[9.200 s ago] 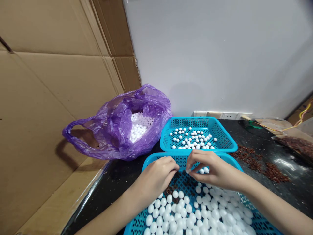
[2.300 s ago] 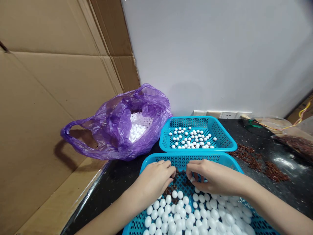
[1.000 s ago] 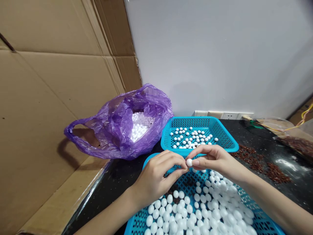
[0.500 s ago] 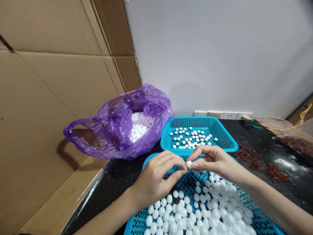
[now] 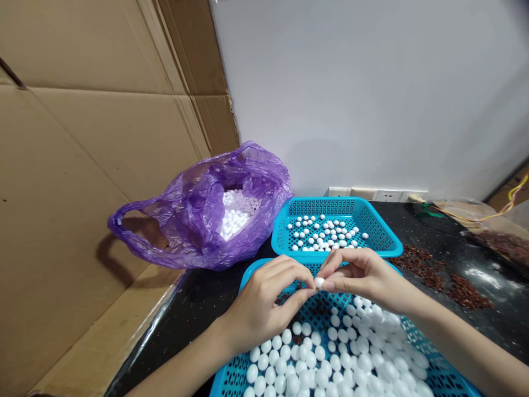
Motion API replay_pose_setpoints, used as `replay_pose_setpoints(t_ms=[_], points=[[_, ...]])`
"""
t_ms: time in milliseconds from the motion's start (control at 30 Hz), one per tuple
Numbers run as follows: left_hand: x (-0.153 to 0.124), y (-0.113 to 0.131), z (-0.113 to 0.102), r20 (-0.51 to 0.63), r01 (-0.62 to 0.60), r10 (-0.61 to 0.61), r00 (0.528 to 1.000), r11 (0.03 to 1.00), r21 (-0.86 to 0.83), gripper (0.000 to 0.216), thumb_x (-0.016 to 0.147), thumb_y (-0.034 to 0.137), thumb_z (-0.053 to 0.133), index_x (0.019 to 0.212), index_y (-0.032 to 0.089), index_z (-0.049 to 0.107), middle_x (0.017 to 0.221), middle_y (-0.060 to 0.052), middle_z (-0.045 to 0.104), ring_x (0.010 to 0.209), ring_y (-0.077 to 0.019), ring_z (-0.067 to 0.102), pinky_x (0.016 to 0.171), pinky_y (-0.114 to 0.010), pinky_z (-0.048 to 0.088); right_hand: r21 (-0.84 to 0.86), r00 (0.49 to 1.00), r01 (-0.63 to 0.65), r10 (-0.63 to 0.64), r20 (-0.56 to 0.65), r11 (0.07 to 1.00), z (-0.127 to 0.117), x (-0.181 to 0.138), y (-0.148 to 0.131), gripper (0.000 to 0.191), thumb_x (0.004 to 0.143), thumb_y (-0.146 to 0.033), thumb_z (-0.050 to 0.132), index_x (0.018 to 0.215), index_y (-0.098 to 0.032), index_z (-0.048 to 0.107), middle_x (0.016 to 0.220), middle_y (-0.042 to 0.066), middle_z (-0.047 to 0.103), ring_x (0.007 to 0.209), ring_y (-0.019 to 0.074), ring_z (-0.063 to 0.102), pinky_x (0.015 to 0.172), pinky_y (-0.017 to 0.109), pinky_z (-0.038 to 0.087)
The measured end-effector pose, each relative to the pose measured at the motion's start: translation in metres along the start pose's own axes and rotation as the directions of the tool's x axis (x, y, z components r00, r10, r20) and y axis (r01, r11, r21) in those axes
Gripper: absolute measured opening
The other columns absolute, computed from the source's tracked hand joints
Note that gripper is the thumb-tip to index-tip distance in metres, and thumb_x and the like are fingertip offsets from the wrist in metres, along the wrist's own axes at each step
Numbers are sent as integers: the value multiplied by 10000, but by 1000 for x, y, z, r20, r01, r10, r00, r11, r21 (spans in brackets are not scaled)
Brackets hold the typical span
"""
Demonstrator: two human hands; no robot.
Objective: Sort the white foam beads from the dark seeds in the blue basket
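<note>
Between the thumb and fingers of my right hand point(image 5: 359, 274) is a small white ball point(image 5: 319, 283). The fingertips of my left hand point(image 5: 270, 298) are pinched together against the ball's left side; whatever they hold is too small to make out. Both hands hover over the far end of the near blue basket point(image 5: 226, 381). Many loose white balls point(image 5: 314, 361) lie in this basket, along with some dark reddish-brown bits point(image 5: 298, 339) partly hidden by the left hand.
Behind it stands a second blue basket point(image 5: 330, 205) with scattered white balls. An open purple plastic bag point(image 5: 198, 220) of white pellets leans at the left by the cardboard point(image 5: 82, 138). Reddish-brown bits point(image 5: 467, 292) lie on the black counter point(image 5: 502, 325) at right, near wall sockets point(image 5: 388, 196).
The white ball has dropped very slightly between my fingertips, and my right hand has shifted a little. The left hand and the baskets look the same.
</note>
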State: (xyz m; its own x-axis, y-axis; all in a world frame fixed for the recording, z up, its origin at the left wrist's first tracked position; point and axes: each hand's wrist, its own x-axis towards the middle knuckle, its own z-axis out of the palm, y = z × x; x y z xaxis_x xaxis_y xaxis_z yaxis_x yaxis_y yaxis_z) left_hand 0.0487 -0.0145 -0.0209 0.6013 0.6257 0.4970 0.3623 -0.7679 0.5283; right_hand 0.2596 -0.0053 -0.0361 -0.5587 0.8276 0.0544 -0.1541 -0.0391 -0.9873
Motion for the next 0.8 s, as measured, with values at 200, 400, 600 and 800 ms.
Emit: replay_pose_setpoints(t_ms=[200, 400, 600, 800], points=[[-3, -2, 1, -21, 61, -62, 998, 997, -44, 44, 842, 155, 596, 831, 180, 561, 845, -4, 653, 804, -122, 613, 749, -252, 483, -30, 1000, -4, 4, -16, 1000, 1, 0, -1, 103, 744, -248, 735, 790, -176, 678, 807, 19, 700, 715, 114, 652, 650, 234, 499], [-4, -4, 4, -28, 149, -150, 988, 988, -51, 153, 835, 165, 607, 788, 187, 464, 840, 23, 646, 765, -98, 614, 701, -214, 477, -63, 1000, 3, -3, -8, 998, -1, 0, 1, 99, 748, -241, 737, 808, -180, 687, 803, 21, 700, 732, 118, 647, 642, 227, 486], [-6, -5, 6, -1, 136, -136, 991, 990, -31, 124, 851, 168, 585, 821, 191, 467, 836, 14, 625, 784, -110, 604, 721, -233, 474, -96, 1000, -12, 12, -2, 995, -1, 1, 0, 89, 741, -232, 735, 797, -180, 689, 778, 11, 693, 701, 119, 640, 619, 234, 485], [-4, -6, 5, 8, 102, -103, 995, 992, 75, 109, 854, 162, 569, 882, 201, 471, 899, -1, 588, 862, -133, 574, 775, -270, 465, -128, 997, 74, -77, -14, 989, -1, 2, 0, 76, 778, -237, 695, 834, -197, 661, 834, 21, 673, 809, 157, 644, 739, 294, 520]])
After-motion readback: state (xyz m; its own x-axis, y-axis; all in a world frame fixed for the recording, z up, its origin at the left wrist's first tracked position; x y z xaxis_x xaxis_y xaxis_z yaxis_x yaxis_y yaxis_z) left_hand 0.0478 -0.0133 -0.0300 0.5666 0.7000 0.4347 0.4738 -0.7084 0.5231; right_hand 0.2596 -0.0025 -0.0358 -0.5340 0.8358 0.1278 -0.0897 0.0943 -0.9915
